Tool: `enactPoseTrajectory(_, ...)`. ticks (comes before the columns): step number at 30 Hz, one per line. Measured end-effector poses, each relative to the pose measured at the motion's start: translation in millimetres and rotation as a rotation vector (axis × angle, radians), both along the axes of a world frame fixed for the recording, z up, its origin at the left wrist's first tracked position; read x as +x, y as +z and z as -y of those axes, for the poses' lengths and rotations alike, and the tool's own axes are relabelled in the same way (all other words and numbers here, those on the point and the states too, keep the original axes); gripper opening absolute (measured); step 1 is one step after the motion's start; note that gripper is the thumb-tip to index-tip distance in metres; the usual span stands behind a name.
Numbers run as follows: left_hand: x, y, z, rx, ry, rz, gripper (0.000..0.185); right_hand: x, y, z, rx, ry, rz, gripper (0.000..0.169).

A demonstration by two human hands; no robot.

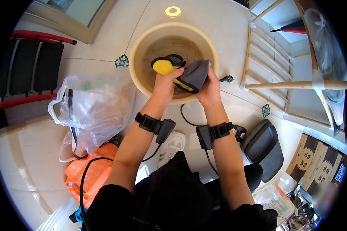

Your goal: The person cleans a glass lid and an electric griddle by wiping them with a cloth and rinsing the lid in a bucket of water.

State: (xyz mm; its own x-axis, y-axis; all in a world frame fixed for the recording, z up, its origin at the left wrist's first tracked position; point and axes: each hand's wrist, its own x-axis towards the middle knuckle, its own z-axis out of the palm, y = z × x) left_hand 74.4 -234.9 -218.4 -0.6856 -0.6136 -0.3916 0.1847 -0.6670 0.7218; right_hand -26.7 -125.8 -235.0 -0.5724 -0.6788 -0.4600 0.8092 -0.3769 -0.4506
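A yellow and grey cloth (194,73) with black edging is held up over a round beige plastic basin (136,83). Brownish water (156,47) covers the basin's bottom. My left hand (166,83) grips the yellow side, its thumb lying across the fabric. On the grey side, my right hand (211,86) pinches the cloth near its right edge. The cloth is folded between both hands, and the fingers behind it are partly hidden. Each forearm wears a black strap with a cabled box.
Left of the basin stands a clear plastic bag (98,106), with an orange bag (89,170) below it. A black plug (227,78) lies right of the basin. A wooden rack (280,85), a black bin-like container (261,150) and a cardboard box (315,161) are further right.
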Motion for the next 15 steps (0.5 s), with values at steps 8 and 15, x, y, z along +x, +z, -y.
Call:
enactPoseTrajectory(8,4.4,2.2,15.4,-0.347,-0.375,0.078,0.072,0.9,18.8,34.5,0.229,0.099,-0.301,0.026)
enactPoseTrajectory(15,5.0,15.6,18.4,-0.245,-0.599,0.194,0.055,-7.4,22.8,45.8,0.364,0.191,-0.515,0.02)
